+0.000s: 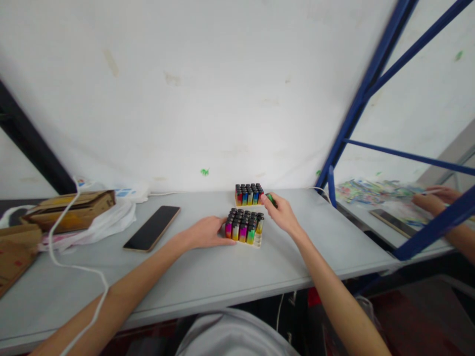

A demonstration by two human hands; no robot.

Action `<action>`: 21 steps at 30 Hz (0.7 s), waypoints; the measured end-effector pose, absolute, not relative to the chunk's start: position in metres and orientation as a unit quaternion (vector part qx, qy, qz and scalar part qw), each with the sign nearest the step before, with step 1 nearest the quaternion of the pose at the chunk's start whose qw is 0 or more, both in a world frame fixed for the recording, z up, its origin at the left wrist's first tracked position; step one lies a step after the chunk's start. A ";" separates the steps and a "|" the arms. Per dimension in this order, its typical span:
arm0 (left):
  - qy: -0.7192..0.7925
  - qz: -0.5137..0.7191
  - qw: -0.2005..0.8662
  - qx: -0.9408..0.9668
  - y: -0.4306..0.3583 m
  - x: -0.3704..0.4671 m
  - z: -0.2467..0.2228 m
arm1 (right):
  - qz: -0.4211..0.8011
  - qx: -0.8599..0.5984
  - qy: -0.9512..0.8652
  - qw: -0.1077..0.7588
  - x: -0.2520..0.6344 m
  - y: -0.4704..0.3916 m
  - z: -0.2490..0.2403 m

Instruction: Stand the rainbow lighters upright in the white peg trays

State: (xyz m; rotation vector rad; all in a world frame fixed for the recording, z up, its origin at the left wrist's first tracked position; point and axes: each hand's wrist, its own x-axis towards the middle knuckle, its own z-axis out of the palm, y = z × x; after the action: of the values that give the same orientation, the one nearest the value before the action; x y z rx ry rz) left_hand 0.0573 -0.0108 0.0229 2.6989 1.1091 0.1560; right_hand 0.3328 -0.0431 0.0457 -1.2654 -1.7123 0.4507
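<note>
Two white trays of upright colourful lighters stand on the grey table. The front tray (257,242) has bare slots at its right end; its lighters (243,227) are pink, white, green and yellow with black tops. My left hand (210,232) rests against that tray's left side, fingers around its corner. Behind it, the back tray (241,204) holds rows of red, blue and yellow lighters (249,194). My right hand (281,211) is closed on a green lighter (271,200) with a dark top, just right of the back tray.
A phone (153,228) lies left of my left hand. Cardboard boxes (70,207), a plastic bag (111,222) and a white cable (74,267) are at the far left. Blue frame bars (349,118) rise at the right; beyond them another person's hands (438,198) work near a phone.
</note>
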 end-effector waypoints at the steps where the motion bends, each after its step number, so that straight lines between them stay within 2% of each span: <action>1: 0.378 0.053 0.107 0.918 -0.011 0.057 0.023 | 0.201 -0.503 -0.706 0.456 0.334 -0.045 0.049; 4: 0.381 0.055 0.098 0.918 -0.011 0.058 0.021 | 0.208 -0.470 -0.741 0.432 0.338 -0.054 0.061; 8: 0.380 0.059 0.090 0.919 -0.012 0.058 0.021 | 0.138 -0.454 -0.793 0.382 0.341 -0.066 0.078; 13: 0.382 0.058 0.100 0.917 -0.013 0.058 0.023 | 0.218 -0.416 -0.840 0.271 0.344 -0.079 0.092; 17: 0.383 0.059 0.105 0.916 -0.013 0.057 0.023 | 0.210 -0.441 -0.849 0.202 0.345 -0.079 0.088; 21: 0.380 0.068 0.105 0.917 -0.012 0.057 0.023 | 0.203 -0.471 -0.837 0.190 0.342 -0.070 0.074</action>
State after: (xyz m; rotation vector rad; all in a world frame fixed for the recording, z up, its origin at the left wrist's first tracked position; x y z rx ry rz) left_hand 0.0575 -0.0125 0.0231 2.7014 1.1197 0.1998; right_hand 0.3423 -0.0705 0.0737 -1.3243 -2.3524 0.5695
